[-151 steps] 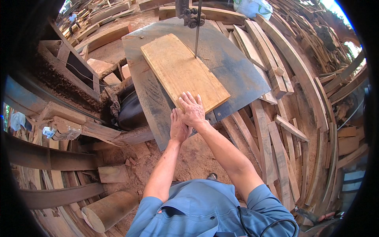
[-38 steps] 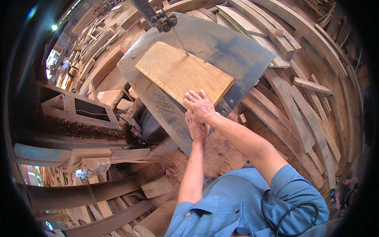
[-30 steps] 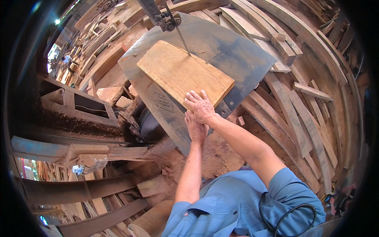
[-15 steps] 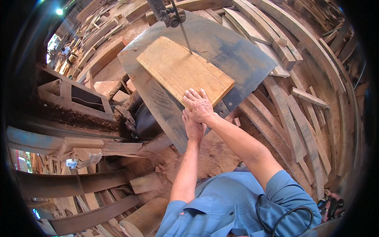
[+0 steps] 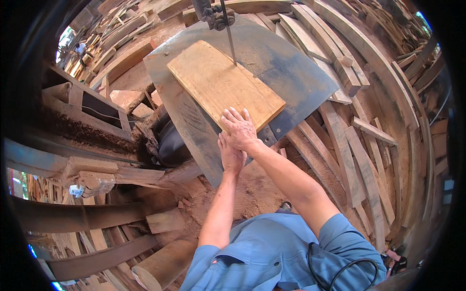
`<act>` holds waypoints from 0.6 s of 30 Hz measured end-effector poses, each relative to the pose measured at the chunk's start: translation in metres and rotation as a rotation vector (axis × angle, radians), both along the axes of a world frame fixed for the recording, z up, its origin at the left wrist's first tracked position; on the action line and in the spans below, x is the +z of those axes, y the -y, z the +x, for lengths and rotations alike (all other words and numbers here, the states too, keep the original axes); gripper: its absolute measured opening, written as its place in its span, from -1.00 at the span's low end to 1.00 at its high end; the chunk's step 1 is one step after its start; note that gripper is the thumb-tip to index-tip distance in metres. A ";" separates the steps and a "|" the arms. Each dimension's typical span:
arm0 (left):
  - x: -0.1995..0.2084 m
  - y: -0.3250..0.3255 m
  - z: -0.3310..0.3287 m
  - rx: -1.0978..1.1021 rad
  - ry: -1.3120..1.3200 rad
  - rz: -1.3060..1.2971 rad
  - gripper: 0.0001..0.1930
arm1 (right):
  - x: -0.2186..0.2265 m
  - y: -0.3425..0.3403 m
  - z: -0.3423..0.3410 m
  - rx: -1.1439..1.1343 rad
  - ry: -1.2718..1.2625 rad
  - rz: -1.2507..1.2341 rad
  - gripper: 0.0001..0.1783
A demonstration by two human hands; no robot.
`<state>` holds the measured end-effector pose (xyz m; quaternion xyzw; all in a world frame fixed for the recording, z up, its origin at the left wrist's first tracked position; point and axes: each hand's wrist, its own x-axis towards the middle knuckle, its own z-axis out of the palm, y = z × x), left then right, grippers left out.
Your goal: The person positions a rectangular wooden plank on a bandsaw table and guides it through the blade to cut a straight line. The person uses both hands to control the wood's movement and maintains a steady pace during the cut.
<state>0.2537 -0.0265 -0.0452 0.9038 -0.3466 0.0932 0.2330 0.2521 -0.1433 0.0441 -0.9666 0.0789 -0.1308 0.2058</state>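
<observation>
A thick, light-brown wooden board (image 5: 213,72) lies flat on the grey metal table (image 5: 296,72) of a band saw. The thin upright saw blade (image 5: 229,43) meets the board along its far right side, and a line runs from there toward the near right end. My right hand (image 5: 241,131) rests on the near end of the board, fingers stretched out on the top face. Just below it, my left hand (image 5: 232,157) presses at the near edge with extended fingers, partly covered by the right hand.
Above the table hangs the blade guide (image 5: 221,19). Long planks (image 5: 335,43) and curved strips lie stacked to the right. To the left stand a dusty machine frame (image 5: 87,106) and a dark rounded part (image 5: 174,145). Sawdust (image 5: 257,189) covers the ground by the table, and a log (image 5: 165,262) lies lower left.
The whole view has turned and shifted slightly. Both hands keep their places on the board, and any movement of the board against the blade is too small to make out.
</observation>
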 end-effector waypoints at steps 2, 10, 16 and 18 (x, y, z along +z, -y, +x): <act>0.002 0.000 -0.001 0.012 0.014 0.043 -0.18 | 0.000 -0.001 0.001 0.003 0.003 0.001 -0.34; -0.001 -0.001 0.000 0.021 0.016 0.027 -0.21 | -0.002 -0.003 0.004 0.015 0.009 -0.010 -0.34; 0.003 -0.002 0.000 -0.003 0.034 0.017 -0.22 | -0.004 -0.003 0.005 0.012 -0.003 -0.016 -0.33; 0.000 -0.003 0.002 0.004 0.032 0.004 -0.22 | -0.002 -0.005 0.006 0.015 0.002 -0.013 -0.33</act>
